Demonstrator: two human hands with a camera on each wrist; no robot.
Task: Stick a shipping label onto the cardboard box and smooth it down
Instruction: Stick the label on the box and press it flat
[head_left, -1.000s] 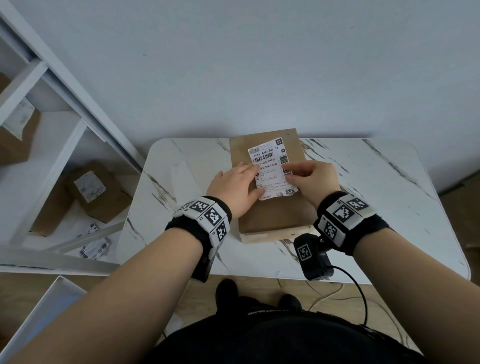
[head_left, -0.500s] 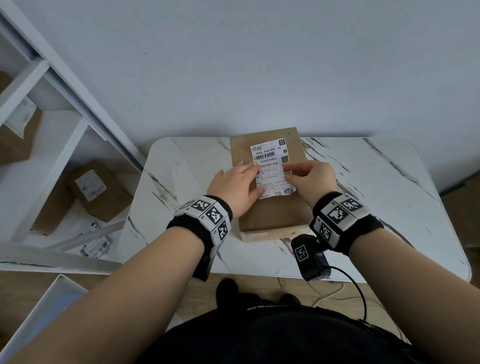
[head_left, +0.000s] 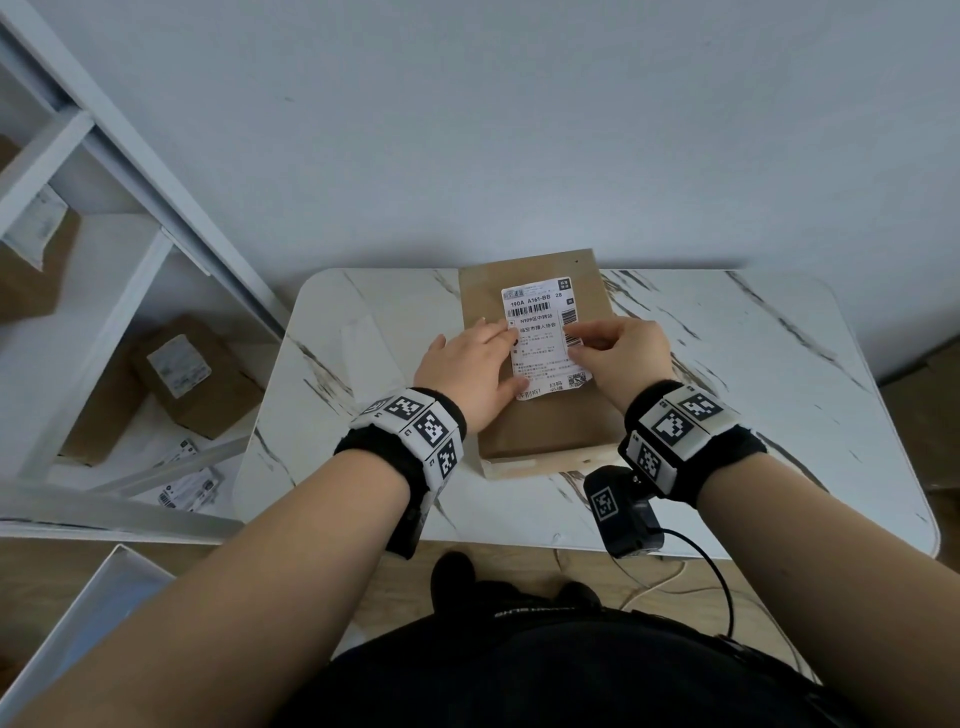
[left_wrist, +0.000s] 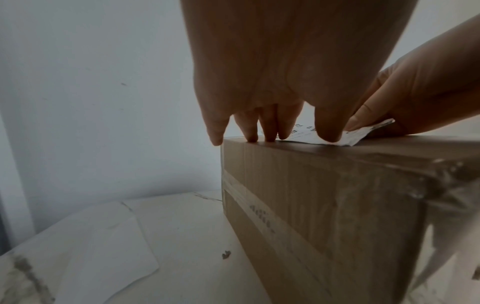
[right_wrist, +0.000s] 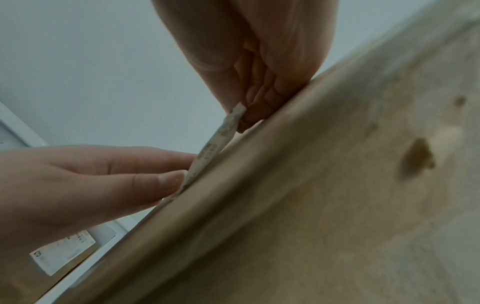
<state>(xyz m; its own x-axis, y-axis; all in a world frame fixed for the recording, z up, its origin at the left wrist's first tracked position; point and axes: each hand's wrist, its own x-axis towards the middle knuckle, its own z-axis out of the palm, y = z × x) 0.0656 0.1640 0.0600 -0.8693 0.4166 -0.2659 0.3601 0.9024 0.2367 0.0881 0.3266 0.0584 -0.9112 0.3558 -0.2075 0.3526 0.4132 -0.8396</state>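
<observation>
- My left hand (head_left: 475, 374) lies flat, fingers straight, pressing the shipping label's (head_left: 543, 338) left edge onto the cardboard box (head_left: 550, 426).
- My right hand (head_left: 621, 358) pinches the label's right edge.
- The box sits on the marble table (head_left: 727, 374).

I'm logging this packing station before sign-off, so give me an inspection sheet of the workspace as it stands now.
Surface: white marble-pattern table, a blank white sheet lying on it.
Job's things: shipping label on top of cardboard box; its near right corner is lifted.
Clutter: nothing seen.
Hands: left hand rests flat-fingered on the label's left edge; right hand pinches its right edge.
Cables: black cable from the right wrist camera.
Surroundings: white shelf holding labelled boxes, grey wall.
</observation>
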